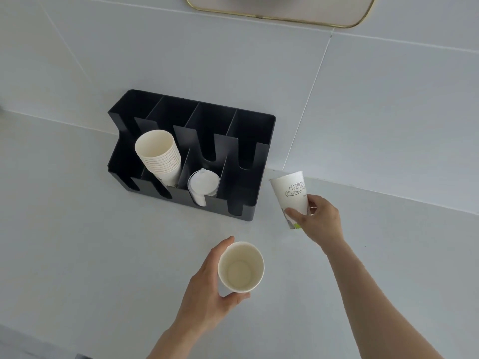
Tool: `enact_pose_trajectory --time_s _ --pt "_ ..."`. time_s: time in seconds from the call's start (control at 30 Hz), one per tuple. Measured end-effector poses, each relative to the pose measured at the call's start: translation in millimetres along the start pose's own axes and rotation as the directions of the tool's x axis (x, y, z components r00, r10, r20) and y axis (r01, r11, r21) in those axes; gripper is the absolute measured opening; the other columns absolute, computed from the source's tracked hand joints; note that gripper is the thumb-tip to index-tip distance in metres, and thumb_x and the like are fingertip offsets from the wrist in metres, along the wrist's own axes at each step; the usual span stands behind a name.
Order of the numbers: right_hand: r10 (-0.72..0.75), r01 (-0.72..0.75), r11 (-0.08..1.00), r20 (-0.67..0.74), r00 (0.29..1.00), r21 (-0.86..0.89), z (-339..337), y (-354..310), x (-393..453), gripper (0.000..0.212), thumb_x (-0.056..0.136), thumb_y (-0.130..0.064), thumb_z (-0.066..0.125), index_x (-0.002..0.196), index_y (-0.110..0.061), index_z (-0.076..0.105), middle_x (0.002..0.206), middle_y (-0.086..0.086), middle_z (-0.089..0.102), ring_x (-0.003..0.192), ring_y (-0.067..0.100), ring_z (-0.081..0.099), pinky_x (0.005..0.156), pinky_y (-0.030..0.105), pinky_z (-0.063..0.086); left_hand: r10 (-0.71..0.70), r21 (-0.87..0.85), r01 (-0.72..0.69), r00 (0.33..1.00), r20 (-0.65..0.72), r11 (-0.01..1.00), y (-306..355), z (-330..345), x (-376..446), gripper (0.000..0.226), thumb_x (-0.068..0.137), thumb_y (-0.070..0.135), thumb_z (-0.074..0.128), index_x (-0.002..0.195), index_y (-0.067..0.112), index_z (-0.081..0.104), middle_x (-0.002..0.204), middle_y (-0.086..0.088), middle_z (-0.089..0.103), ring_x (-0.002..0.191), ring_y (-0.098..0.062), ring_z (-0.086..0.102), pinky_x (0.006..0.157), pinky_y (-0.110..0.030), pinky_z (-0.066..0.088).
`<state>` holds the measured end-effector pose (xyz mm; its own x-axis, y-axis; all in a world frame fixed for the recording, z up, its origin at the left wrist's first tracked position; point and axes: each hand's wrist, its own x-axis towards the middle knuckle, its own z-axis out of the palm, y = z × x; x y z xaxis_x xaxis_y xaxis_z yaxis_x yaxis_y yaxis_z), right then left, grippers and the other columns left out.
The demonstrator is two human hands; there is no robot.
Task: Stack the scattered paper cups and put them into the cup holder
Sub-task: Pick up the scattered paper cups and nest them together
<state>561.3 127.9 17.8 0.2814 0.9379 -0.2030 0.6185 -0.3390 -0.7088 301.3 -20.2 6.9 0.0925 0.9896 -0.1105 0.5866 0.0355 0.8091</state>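
Observation:
A black cup holder (pixel 248 141) with several slots stands on the white counter against the wall. A stack of white paper cups (pixel 158 154) leans in its second slot from the left. In front of the holder my left hand (pixel 207 283) grips an upright, empty paper cup (pixel 241 268) seen from above. To the right of the holder my right hand (pixel 317 218) grips a printed paper cup (pixel 291 195) near its base, its mouth tilted up and to the left.
White lids (pixel 203 183) sit in the holder's third front slot; the two right slots hold nothing visible. A gold-rimmed mirror (pixel 280 11) hangs on the tiled wall above. The counter's front edge (pixel 39 343) runs along the lower left.

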Motion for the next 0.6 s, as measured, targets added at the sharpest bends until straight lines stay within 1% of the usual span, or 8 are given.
enact_pose_trajectory --time_s 0.07,0.13,0.2,0.27,0.33,0.4,0.5,0.6 --pt "-0.008 0.009 0.965 -0.006 1.000 0.264 -11 -18 -33 0.050 0.074 -0.031 0.088 0.119 -0.020 0.070 0.107 -0.003 0.075 0.095 0.016 0.071 0.083 0.040 0.061 -0.004 0.005 0.003 1.000 0.006 1.000 2 0 1 0.107 0.064 0.046 0.090 0.143 0.059 0.020 0.142 0.047 0.031 0.122 0.021 0.039 0.093 -0.009 0.038" --pt "-0.051 0.023 0.897 0.051 0.997 0.441 -19 -33 -65 0.056 0.076 -0.026 0.088 0.127 -0.022 0.065 0.111 -0.006 0.075 0.097 0.012 0.074 0.083 0.037 0.063 -0.005 0.012 0.005 1.000 0.005 1.000 3 0 1 0.108 0.063 0.046 0.091 0.143 0.059 0.020 0.140 0.047 0.031 0.120 0.021 0.039 0.094 -0.013 0.039" --pt "-0.139 0.054 0.844 0.120 0.983 0.534 -25 -44 -93 0.060 0.078 -0.020 0.088 0.132 -0.024 0.061 0.114 -0.007 0.075 0.100 0.011 0.074 0.082 0.035 0.063 -0.012 0.013 0.012 1.000 0.001 1.000 5 1 1 0.108 0.062 0.046 0.091 0.144 0.059 0.021 0.140 0.045 0.034 0.121 0.017 0.042 0.096 -0.018 0.041" --pt "-0.226 0.076 0.806 0.186 0.956 0.587 -27 -49 -116 0.057 0.080 -0.015 0.087 0.130 -0.024 0.060 0.115 -0.004 0.074 0.105 0.017 0.073 0.085 0.036 0.062 -0.022 0.013 0.022 1.000 -0.007 1.000 7 0 0 0.108 0.062 0.047 0.091 0.144 0.058 0.021 0.140 0.040 0.040 0.122 0.008 0.047 0.097 -0.023 0.046" --pt "-0.300 0.121 0.808 0.227 0.926 0.576 -24 -50 -133 0.057 0.079 -0.013 0.088 0.127 -0.022 0.059 0.117 -0.002 0.074 0.109 0.019 0.071 0.090 0.037 0.060 -0.027 0.013 0.027 1.000 -0.006 1.000 10 -1 0 0.107 0.062 0.047 0.090 0.143 0.058 0.021 0.138 0.034 0.047 0.121 0.001 0.052 0.095 -0.027 0.051" --pt "-0.345 0.180 0.840 0.248 0.905 0.512 -15 -46 -145 0.061 0.076 -0.014 0.090 0.127 -0.024 0.057 0.119 -0.007 0.073 0.114 0.014 0.069 0.096 0.035 0.057 -0.022 0.011 0.022 1.000 0.000 1.000 12 -2 0 0.103 0.062 0.046 0.089 0.137 0.064 0.021 0.135 0.031 0.051 0.118 0.000 0.056 0.088 -0.023 0.052" --pt "-0.373 0.266 0.888 0.248 0.894 0.376 1 -36 -155 0.068 0.073 -0.021 0.090 0.130 -0.031 0.055 0.122 -0.018 0.068 0.121 0.005 0.061 0.104 0.033 0.051 -0.036 0.024 0.036 0.999 0.008 0.999 15 -4 -1 0.099 0.062 0.047 0.088 0.126 0.071 0.017 0.130 0.033 0.053 0.114 0.002 0.057 0.085 -0.021 0.051" --pt "-0.387 0.318 0.903 0.227 0.894 0.290 12 -24 -161 0.072 0.074 -0.026 0.088 0.136 -0.035 0.053 0.129 -0.022 0.060 0.124 0.003 0.057 0.105 0.034 0.050 -0.069 0.027 0.069 0.997 0.022 0.997 16 -6 -4 0.092 0.063 0.050 0.087 0.123 0.069 0.020 0.124 0.037 0.051 0.115 0.001 0.057 0.086 -0.022 0.052"
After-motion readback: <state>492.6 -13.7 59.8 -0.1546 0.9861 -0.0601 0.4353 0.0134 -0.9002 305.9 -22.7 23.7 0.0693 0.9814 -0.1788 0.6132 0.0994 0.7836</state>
